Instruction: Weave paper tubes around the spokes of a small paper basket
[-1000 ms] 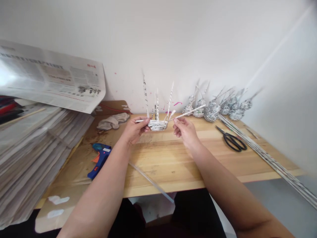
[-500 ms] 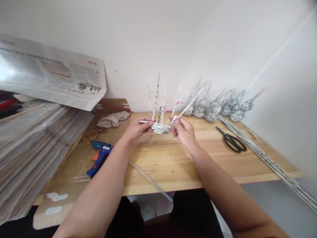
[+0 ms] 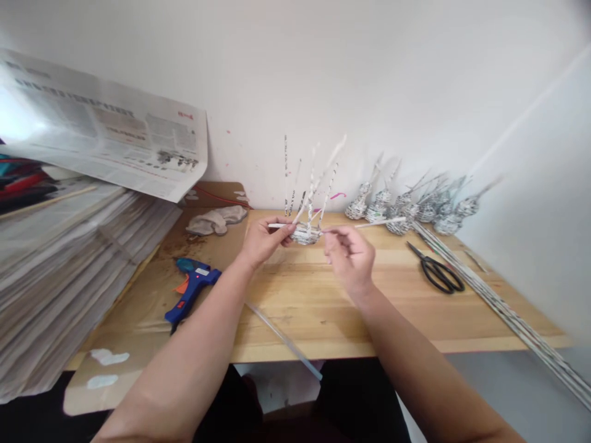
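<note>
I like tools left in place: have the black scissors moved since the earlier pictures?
No. Against the wooden tabletop, the black scissors show no visible shift in any direction, lying just left of the paper rods.

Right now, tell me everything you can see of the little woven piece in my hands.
The woven piece looks bowl-shaped and made of rolled printed paper, white with dark specks. Several thin stakes rise from it, some nearly upright, others leaning. Your left hand has its left side in its grip; your right hand, slightly blurred, is at its right edge. Whether its base touches the wooden table is unclear.
</note>
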`<state>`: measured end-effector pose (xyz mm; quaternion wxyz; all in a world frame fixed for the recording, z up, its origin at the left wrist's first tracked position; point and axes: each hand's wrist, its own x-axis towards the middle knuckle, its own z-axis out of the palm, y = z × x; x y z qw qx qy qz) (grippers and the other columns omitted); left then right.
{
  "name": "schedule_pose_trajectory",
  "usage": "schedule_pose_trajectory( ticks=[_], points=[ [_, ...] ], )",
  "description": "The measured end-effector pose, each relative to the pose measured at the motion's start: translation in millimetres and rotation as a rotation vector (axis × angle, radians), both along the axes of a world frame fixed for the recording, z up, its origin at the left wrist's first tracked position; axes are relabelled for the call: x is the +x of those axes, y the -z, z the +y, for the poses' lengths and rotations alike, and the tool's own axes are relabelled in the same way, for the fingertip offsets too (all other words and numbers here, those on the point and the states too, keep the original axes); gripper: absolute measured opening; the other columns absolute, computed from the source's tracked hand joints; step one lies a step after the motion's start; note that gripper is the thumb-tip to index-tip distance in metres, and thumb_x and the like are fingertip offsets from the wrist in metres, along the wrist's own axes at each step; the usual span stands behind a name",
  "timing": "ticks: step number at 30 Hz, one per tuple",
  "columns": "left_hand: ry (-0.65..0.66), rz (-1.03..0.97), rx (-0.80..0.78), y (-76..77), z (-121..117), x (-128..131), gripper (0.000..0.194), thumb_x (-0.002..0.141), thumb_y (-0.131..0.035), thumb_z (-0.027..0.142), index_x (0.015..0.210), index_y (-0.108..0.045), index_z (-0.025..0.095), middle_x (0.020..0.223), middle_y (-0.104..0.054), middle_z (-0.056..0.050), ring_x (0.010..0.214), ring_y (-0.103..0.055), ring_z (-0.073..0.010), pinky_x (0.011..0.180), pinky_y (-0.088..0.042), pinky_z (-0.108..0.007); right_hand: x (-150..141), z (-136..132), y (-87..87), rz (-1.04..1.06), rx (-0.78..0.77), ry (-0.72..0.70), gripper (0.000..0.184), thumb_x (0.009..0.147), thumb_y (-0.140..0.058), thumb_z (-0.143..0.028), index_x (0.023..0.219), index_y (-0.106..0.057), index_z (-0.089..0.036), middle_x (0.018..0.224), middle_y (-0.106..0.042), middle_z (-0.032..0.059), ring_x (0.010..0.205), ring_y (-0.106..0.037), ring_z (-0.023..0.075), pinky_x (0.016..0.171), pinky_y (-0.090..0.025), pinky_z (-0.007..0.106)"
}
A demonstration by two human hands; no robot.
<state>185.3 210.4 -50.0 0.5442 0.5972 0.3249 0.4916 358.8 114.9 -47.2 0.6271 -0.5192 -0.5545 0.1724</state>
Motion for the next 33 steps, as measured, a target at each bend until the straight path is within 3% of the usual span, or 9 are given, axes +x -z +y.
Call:
schedule_pose_trajectory(
  ticks=[3, 5, 12, 17, 21, 25, 29, 33],
  points=[
    [0.036, 0.054, 0.014, 1.3, -2.1, 2.2, 0.043, 0.064, -0.087, 0.047, 0.087, -0.077, 0.012, 0.060, -0.070, -0.004, 0.051, -0.061, -0.0126, 0.055, -0.053, -0.025, -8.2, -0.1, 7.5, -0.197, -0.110, -0.117, 0.042, 0.089, -0.065, -0.046, 0.126, -0.064, -0.025, 0.059, -0.055, -0.0027, 0.053, -0.048, 0.0156, 0.057, -0.042, 0.030],
    [0.071, 0.073, 0.000, 1.8, -3.7, 3.5, 0.042, 0.064, -0.087, 0.046, 0.086, -0.077, 0.012, 0.059, -0.070, -0.004, 0.051, -0.062, -0.0129, 0.055, -0.053, -0.025, -7.3, 4.1, 11.9, -0.298, -0.158, -0.134, 0.045, 0.090, -0.064, -0.043, 0.131, -0.062, -0.024, 0.057, -0.055, -0.0030, 0.053, -0.049, 0.0164, 0.060, -0.042, 0.031],
    [0.196, 0.093, -0.075, 4.5, -5.5, 6.3, 0.034, 0.069, -0.082, 0.040, 0.085, -0.076, 0.011, 0.064, -0.071, -0.006, 0.057, -0.066, -0.0151, 0.058, -0.056, -0.027, 3.9, 14.3, 19.6, -0.407, -0.245, -0.089, 0.016, 0.091, -0.060, -0.038, 0.098, -0.067, -0.025, 0.063, -0.063, -0.0008, 0.057, -0.055, 0.0166, 0.059, -0.038, 0.028],
    [0.196, 0.144, -0.088, 5.8, -4.8, 6.6, 0.025, 0.069, -0.078, 0.029, 0.086, -0.076, 0.011, 0.065, -0.072, -0.006, 0.057, -0.066, -0.0156, 0.059, -0.056, -0.028, 4.3, 15.1, 20.1, -0.429, -0.286, -0.075, 0.012, 0.089, -0.063, -0.036, 0.089, -0.066, -0.024, 0.059, -0.059, -0.0023, 0.055, -0.052, 0.0156, 0.059, -0.037, 0.028],
    [0.186, 0.146, -0.070, 5.6, -4.9, 6.6, 0.023, 0.071, -0.076, 0.026, 0.088, -0.074, 0.011, 0.066, -0.072, -0.005, 0.057, -0.067, -0.0147, 0.060, -0.057, -0.026, 3.2, 14.1, 16.7, -0.381, -0.246, -0.063, 0.019, 0.090, -0.062, -0.037, 0.100, -0.069, -0.022, 0.057, -0.057, -0.0033, 0.052, -0.051, 0.0137, 0.058, -0.040, 0.028],
    [0.182, 0.138, -0.037, 4.4, -6.5, 8.8, 0.024, 0.072, -0.075, 0.024, 0.092, -0.069, 0.012, 0.069, -0.070, -0.003, 0.056, -0.067, -0.0135, 0.058, -0.057, -0.026, -0.7, 14.1, 13.4, -0.194, -0.131, -0.022, 0.032, 0.091, -0.061, -0.038, 0.117, -0.064, -0.021, 0.068, -0.062, -0.0024, 0.052, -0.053, 0.0118, 0.055, -0.044, 0.026],
    [0.186, 0.132, 0.013, 5.7, -9.9, 12.2, 0.023, 0.074, -0.073, 0.024, 0.090, -0.059, 0.015, 0.067, -0.067, 0.001, 0.054, -0.066, -0.0128, 0.055, -0.057, -0.025, -3.2, 17.1, 16.8, -0.068, -0.156, -0.040, 0.034, 0.086, -0.067, -0.040, 0.113, -0.063, -0.021, 0.095, -0.070, 0.0037, 0.051, -0.055, 0.0088, 0.050, -0.048, 0.025],
    [0.219, 0.156, 0.069, 10.0, -12.2, 14.0, 0.020, 0.076, -0.071, 0.026, 0.087, -0.057, 0.016, 0.068, -0.067, 0.001, 0.057, -0.066, -0.0128, 0.056, -0.057, -0.025, -0.9, 19.4, 21.8, -0.050, -0.236, -0.066, 0.029, 0.087, -0.065, -0.044, 0.104, -0.064, -0.021, 0.094, -0.073, 0.0048, 0.054, -0.060, 0.0117, 0.045, -0.047, 0.024]
  ],
)
